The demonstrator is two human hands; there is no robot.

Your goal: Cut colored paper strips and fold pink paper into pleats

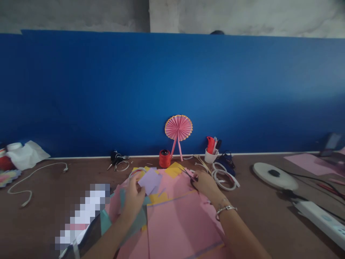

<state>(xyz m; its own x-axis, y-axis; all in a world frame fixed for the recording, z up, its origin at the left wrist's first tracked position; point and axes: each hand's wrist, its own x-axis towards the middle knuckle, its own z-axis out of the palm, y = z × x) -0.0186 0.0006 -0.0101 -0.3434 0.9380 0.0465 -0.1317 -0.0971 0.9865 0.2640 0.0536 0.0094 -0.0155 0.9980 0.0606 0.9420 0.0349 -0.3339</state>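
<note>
My left hand pinches a small purple square of paper by its left side, above the heap of coloured sheets. In my right hand is a pair of dark scissors, its blades pointing up and left, apart from the purple paper. Below both hands lies a large pink sheet with thin purple strips along its top and bottom. Yellow paper pieces and teal sheets lie around and under it.
A pink pleated paper fan leans on the blue partition, beside a red thread spool. Rightward are a white cup of pens, coiled white cable, a white disc and a power strip. A white cable lies left.
</note>
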